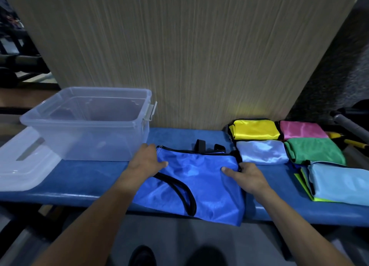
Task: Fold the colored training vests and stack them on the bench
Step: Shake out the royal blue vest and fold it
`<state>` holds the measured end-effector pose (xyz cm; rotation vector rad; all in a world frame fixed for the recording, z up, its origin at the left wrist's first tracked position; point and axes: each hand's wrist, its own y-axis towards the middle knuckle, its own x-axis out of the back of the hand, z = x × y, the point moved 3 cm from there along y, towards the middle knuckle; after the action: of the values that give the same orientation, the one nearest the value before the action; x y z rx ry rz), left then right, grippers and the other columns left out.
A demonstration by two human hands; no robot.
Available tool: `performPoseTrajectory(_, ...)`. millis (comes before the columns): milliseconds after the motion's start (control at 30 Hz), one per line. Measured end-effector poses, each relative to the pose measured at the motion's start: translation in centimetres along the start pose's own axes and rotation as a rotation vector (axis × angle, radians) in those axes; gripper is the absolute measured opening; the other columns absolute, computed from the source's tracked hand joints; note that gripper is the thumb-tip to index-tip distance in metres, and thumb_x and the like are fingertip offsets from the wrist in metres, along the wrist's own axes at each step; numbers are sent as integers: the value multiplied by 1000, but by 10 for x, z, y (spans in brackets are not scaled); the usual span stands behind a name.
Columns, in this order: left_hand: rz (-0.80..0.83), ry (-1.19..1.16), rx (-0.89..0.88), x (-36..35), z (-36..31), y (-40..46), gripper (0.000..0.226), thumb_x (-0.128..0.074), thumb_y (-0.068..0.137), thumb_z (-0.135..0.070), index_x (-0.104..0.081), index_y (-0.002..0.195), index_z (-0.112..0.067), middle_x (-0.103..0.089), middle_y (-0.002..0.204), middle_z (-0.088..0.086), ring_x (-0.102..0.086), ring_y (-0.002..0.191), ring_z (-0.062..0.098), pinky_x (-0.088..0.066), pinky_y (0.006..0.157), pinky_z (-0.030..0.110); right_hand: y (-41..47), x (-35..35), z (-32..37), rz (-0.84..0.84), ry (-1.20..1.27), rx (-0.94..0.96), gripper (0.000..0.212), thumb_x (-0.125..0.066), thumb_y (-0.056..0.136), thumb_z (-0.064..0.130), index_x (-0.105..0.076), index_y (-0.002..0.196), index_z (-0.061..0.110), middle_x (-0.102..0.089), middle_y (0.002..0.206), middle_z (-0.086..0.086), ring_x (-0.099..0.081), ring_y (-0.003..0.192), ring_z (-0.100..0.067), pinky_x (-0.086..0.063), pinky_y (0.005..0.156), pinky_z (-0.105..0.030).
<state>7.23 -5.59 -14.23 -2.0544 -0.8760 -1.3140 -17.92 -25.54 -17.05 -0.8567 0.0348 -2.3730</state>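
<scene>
A royal blue vest [199,181] with black trim lies spread on the blue bench [83,175], its lower part hanging over the front edge. My left hand [146,158] grips the vest's left edge, thumb on top of the cloth. My right hand [244,174] grips its right edge, thumb lying on the fabric. Folded vests sit at the right: yellow [255,129], pink [301,129], pale blue [261,151], green [314,150], and a light blue one [339,182] on a lime one.
An empty clear plastic tub [85,123] stands on the bench at the left, its lid [22,163] lying beside it. A wood-grain panel [179,56] rises behind the bench. Black straps [200,145] lie just behind the vest. My shoes show below.
</scene>
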Motion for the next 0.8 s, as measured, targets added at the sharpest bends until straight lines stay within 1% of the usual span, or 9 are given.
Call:
performPoseTrajectory(100, -35, 100, -23, 1, 1, -6, 47, -74, 88, -38, -52, 119, -10, -50, 122, 11, -55, 111, 30, -49, 90, 39, 1, 1, 1, 24, 21, -6, 42, -82, 78, 49, -72, 89, 10, -76, 85, -6, -72, 79, -22, -56, 66, -40)
performPoseTrajectory(167, -69, 127, -18, 4, 2, -10, 41, -72, 90, -35, -52, 116, -11, -50, 121, 10, -56, 109, 30, -48, 87, 39, 1, 2, 2, 40, 39, -4, 39, -81, 80, 48, -72, 91, 11, -76, 88, -6, -71, 79, -21, -51, 59, -34)
performPoseTrajectory(267, -100, 169, -7, 8, 1, -17, 33, -67, 93, -39, -55, 113, -15, -49, 120, 6, -58, 105, 28, -48, 79, 39, 1, 4, 4, 56, 59, -2, 35, -79, 84, 45, -70, 93, 12, -75, 88, -4, -70, 79, -20, -47, 57, -30)
performPoseTrajectory(333, -128, 215, 8, 10, -1, -20, 30, -62, 95, -45, -60, 112, -19, -53, 117, 3, -61, 102, 26, -46, 74, 36, 2, 3, 3, 59, 60, 2, 33, -78, 85, 44, -71, 93, 13, -74, 87, -4, -71, 79, -20, -46, 57, -30)
performPoseTrajectory(433, -117, 202, 38, 9, -1, -17, 31, -61, 94, -50, -65, 100, -20, -66, 101, 0, -64, 92, 23, -50, 72, 34, 2, 2, 2, 54, 57, 27, 31, -79, 85, 43, -70, 92, 13, -73, 84, -3, -69, 75, -19, -45, 56, -29)
performPoseTrajectory(533, -69, -53, 55, 7, 7, -8, 20, -73, 88, -43, -71, 80, -25, -69, 81, -8, -66, 79, 16, -54, 70, 31, 3, 2, -1, 61, 54, 48, 29, -79, 85, 40, -71, 91, 13, -75, 85, -4, -71, 76, -21, -48, 56, -31)
performPoseTrajectory(633, -74, -337, -1, 10, 13, -4, 17, -79, 84, -28, -71, 69, -28, -60, 56, -19, -60, 62, 8, -48, 62, 25, 4, 1, -2, 60, 36, 61, 30, -79, 85, 41, -71, 91, 13, -76, 85, -4, -73, 79, -23, -58, 67, -40)
performPoseTrajectory(700, -39, -549, -20, 13, 11, -6, 15, -80, 85, -24, -74, 72, -22, -64, 61, -13, -59, 62, 9, -48, 65, 26, 5, 1, -2, 60, 36, 68, 28, -80, 85, 40, -72, 91, 13, -77, 84, -3, -73, 78, -21, -59, 71, -41)
performPoseTrajectory(800, 58, -852, -32, 19, 3, -11, 16, -74, 92, -21, -71, 78, -13, -69, 77, 2, -64, 76, 16, -53, 76, 32, 6, 0, -4, 58, 35, 67, 27, -80, 84, 40, -72, 92, 15, -77, 86, -1, -74, 80, -21, -60, 81, -48)
